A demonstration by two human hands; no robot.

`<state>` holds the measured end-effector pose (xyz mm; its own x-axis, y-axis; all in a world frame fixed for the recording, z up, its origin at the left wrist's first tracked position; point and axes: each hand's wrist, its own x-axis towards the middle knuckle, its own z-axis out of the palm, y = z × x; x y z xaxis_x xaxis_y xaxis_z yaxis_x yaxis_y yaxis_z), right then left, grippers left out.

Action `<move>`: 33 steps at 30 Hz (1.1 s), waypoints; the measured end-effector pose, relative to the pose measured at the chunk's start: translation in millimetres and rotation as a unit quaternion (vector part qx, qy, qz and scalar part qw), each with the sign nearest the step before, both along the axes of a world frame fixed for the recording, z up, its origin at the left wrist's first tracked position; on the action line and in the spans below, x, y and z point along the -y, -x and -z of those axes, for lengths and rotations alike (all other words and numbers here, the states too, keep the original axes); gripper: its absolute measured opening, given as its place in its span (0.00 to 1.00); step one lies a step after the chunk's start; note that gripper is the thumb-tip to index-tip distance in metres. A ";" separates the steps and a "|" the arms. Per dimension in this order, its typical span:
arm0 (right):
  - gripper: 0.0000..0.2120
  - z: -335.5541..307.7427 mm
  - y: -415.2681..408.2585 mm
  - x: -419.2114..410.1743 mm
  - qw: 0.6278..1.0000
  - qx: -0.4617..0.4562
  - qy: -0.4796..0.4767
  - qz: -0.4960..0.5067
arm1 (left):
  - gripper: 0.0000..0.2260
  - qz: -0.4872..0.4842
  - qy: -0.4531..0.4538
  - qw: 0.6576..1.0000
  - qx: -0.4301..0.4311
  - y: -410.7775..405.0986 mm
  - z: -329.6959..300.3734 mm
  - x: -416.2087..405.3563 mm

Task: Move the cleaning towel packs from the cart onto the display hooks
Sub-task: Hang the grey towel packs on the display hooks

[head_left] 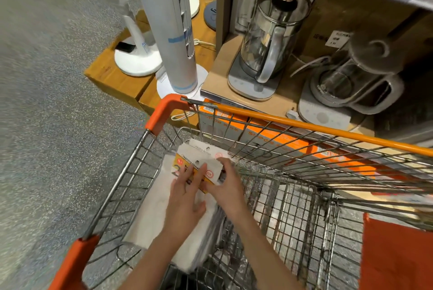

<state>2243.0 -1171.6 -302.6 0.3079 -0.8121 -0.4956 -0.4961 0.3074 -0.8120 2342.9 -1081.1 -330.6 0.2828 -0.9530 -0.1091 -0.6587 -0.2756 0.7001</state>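
Your left hand (187,198) lay flat, fingers straight, pressing on the stack of cleaning towel packs (164,210) inside the wire cart (131,172). Just beside it, your right hand (226,186) had its grip closed round the right edge of the top pack's header card (201,161), thumb on the card. The packs rested against the cart's left wall. Beyond the orange rim stood two glass kettles (269,39) on boxes, and a tower fan (173,32) to their left.

One head-worn view looks steeply down and forward into the cart (281,125) from close above, floor at left.
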 end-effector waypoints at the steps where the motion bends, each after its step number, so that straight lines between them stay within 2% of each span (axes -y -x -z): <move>1: 0.25 -5.1 1.2 0.0 1.000 0.006 -0.010 0.001 | 0.51 0.007 -0.010 1.000 -0.004 -0.2 -5.1 -0.2; 5: 0.28 -31.9 1.0 -1.9 0.999 0.024 -0.042 0.022 | 0.46 0.028 -0.027 0.999 -0.017 -4.1 -38.5 1.8; 8: 0.30 -60.0 6.5 -7.1 0.997 0.035 -0.051 0.051 | 0.36 0.023 0.007 0.999 -0.028 -3.2 -68.1 -0.3; 11: 0.28 -88.4 14.0 -6.9 0.996 0.045 -0.032 0.069 | 0.33 0.033 0.062 0.997 -0.027 -4.0 -92.3 1.8; 14: 0.28 -120.4 19.5 -6.2 0.995 0.042 -0.006 0.086 | 0.32 0.072 0.122 0.990 0.007 -10.9 -119.3 9.7; 19: 0.28 -181.8 33.4 -15.2 0.990 0.050 0.044 0.128 | 0.32 0.101 0.127 0.987 -0.015 -21.5 -180.2 27.8; 24: 0.29 -255.9 60.5 -30.5 0.978 0.051 0.104 0.172 | 0.30 0.180 0.182 0.966 0.037 -16.3 -249.5 61.4; 28: 0.31 -310.4 89.1 -52.4 0.963 0.053 0.143 0.223 | 0.30 0.244 0.202 0.949 -0.002 7.6 -297.4 73.1; 33: 0.30 -360.6 130.1 -96.3 0.932 0.038 0.196 0.304 | 0.34 0.322 0.269 0.905 -0.061 59.7 -344.5 68.2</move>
<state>2112.9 -1075.3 58.0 -0.2451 -0.9620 -0.1205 -0.2634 0.1857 -0.9466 2283.2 -1149.3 14.0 -0.3335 -0.8400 0.4279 -0.4698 0.5416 0.6971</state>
